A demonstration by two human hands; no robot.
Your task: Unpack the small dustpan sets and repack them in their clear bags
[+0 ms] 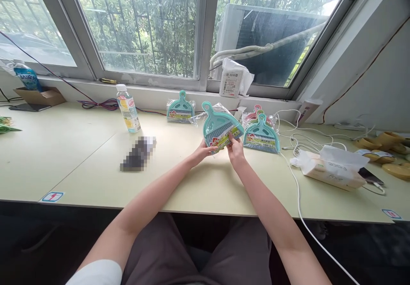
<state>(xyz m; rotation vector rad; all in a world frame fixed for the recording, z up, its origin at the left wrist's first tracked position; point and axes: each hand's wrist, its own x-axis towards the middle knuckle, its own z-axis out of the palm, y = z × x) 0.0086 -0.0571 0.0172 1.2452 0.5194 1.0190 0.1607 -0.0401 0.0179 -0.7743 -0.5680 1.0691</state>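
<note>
Teal dustpan in clear wrapping was held up just above a pale desk, pinched narrowly at its lower edge by the left hand and right hand. Another wrapped dustpan lay farther left, and a third dustpan stood just beside the right hand.

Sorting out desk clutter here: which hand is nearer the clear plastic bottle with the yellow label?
Left. The left hand is right of the clear plastic yellow-labelled bottle, apart from it; the right hand is farther right, beyond the left hand.
</note>
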